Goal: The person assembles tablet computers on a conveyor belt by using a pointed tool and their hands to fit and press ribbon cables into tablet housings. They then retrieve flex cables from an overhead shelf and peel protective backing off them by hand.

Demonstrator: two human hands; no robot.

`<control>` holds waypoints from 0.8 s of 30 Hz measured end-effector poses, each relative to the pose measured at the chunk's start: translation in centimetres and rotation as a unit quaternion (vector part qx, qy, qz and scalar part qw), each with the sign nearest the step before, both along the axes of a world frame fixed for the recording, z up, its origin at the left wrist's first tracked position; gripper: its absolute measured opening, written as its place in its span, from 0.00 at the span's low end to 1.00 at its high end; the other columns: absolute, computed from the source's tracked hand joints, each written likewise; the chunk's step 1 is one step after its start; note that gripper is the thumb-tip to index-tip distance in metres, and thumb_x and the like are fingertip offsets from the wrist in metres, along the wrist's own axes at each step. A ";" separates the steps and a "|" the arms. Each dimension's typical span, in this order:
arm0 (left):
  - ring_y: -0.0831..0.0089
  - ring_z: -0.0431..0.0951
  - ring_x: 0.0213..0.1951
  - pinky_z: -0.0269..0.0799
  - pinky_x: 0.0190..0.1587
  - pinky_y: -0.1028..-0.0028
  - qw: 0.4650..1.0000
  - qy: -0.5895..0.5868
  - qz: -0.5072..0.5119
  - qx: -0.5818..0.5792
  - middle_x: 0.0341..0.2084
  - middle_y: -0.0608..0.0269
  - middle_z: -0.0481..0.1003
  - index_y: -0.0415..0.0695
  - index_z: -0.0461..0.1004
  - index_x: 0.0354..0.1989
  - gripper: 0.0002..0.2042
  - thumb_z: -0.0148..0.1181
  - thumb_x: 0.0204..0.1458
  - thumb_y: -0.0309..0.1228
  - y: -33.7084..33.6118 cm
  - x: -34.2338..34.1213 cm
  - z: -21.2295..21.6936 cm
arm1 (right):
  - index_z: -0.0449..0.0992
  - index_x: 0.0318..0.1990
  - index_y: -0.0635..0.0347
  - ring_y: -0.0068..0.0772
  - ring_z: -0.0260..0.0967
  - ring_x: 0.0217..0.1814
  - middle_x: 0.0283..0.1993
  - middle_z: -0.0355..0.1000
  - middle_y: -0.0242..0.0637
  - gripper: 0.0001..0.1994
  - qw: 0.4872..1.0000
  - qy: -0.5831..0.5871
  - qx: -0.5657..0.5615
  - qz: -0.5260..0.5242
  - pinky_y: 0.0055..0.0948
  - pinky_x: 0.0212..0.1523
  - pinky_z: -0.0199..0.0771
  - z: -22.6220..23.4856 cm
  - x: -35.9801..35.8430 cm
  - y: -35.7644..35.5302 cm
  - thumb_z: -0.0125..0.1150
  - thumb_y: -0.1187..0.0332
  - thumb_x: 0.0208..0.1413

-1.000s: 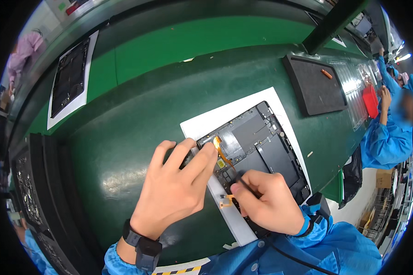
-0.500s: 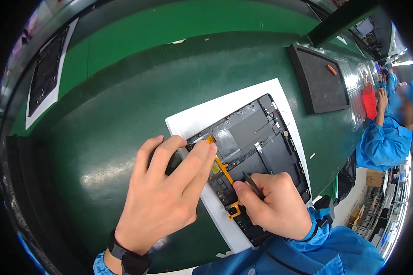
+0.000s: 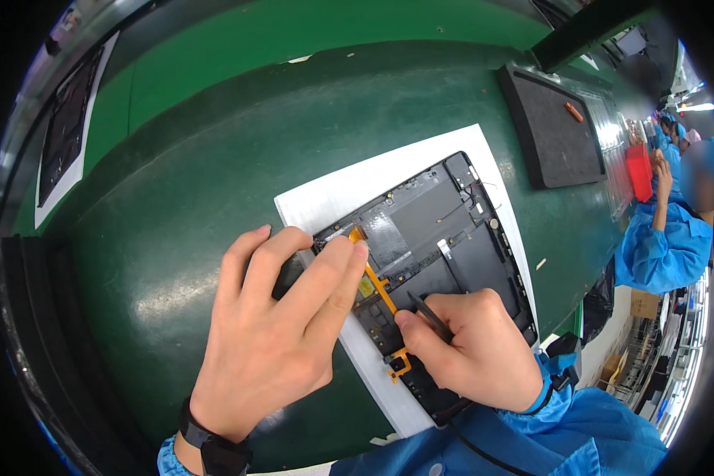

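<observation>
An opened black tablet housing (image 3: 427,228) lies at a slant on a sheet of white paper (image 3: 317,198). Along its left part runs an orange flex cable (image 3: 383,295), with a branched end lower down near the housing's edge. My left hand (image 3: 270,341) has its fingers stretched out, the fingertips resting on the cable's upper end; its thumb is mostly hidden. In my right hand (image 3: 480,349) is a black pen-shaped tool with a pointed end (image 3: 427,311), gripped between thumb and fingers. The right thumb touches the cable's middle.
A dark foam tray (image 3: 551,131) holding a small copper-coloured piece (image 3: 573,111) stands at the far right, beside clear plastic trays (image 3: 607,143) and a red bin (image 3: 639,170). Another housing (image 3: 67,131) lies at far left. A co-worker in blue (image 3: 666,246) sits to the right.
The housing, the paper and both hands sit slightly further left and up in the picture. Both hands keep nearly the same pose, the tool still in my right.
</observation>
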State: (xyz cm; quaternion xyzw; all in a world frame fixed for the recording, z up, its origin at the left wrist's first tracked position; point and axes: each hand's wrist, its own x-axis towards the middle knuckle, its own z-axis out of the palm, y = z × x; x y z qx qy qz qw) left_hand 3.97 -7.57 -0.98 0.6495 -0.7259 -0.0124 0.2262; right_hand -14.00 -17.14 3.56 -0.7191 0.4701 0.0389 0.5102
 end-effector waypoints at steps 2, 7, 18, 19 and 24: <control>0.52 0.71 0.51 0.69 0.54 0.49 1.000 -0.010 -0.001 -0.001 0.48 0.57 0.74 0.38 0.78 0.52 0.26 0.59 0.37 0.17 -0.1 -0.1 0.1 | 0.74 0.23 0.74 0.58 0.67 0.17 0.17 0.66 0.57 0.15 1.000 -0.019 -0.013 0.011 0.44 0.23 0.67 -0.2 -0.2 -0.2 0.61 0.71 0.59; 0.53 0.72 0.51 0.70 0.55 0.50 1.000 -0.017 0.000 -0.015 0.47 0.57 0.74 0.37 0.79 0.49 0.24 0.59 0.37 0.18 -0.2 -0.2 -0.1 | 0.76 0.22 0.74 0.65 0.68 0.23 0.20 0.68 0.61 0.15 0.998 -0.017 -0.005 0.065 0.47 0.25 0.69 -0.1 -0.7 -1.6 0.64 0.71 0.56; 0.60 0.77 0.50 0.69 0.56 0.53 0.990 0.065 -0.126 -0.023 0.47 0.63 0.80 0.46 0.83 0.40 0.19 0.59 0.35 0.24 0.4 -1.5 0.0 | 0.73 0.20 0.67 0.16 0.54 0.17 0.13 0.62 0.32 0.17 0.951 -0.120 -0.274 -0.074 0.29 0.18 0.53 -0.9 -10.3 -5.0 0.70 0.69 0.57; 0.60 0.77 0.50 0.67 0.57 0.52 0.988 0.079 -0.129 -0.012 0.47 0.64 0.80 0.48 0.84 0.40 0.20 0.58 0.34 0.24 0.2 -1.6 0.0 | 0.74 0.21 0.67 0.15 0.54 0.18 0.14 0.63 0.32 0.16 0.945 -0.100 -0.296 -0.101 0.29 0.19 0.53 -0.3 -11.2 -6.3 0.69 0.69 0.57; 0.59 0.76 0.51 0.60 0.58 0.50 0.975 0.165 -0.130 0.072 0.46 0.66 0.80 0.53 0.87 0.35 0.21 0.59 0.29 0.25 0.9 -1.9 1.4 | 0.77 0.29 0.68 0.28 0.68 0.24 0.21 0.71 0.40 0.09 0.863 -0.040 -0.497 -0.080 0.31 0.28 0.66 1.0 -13.5 -16.5 0.67 0.70 0.53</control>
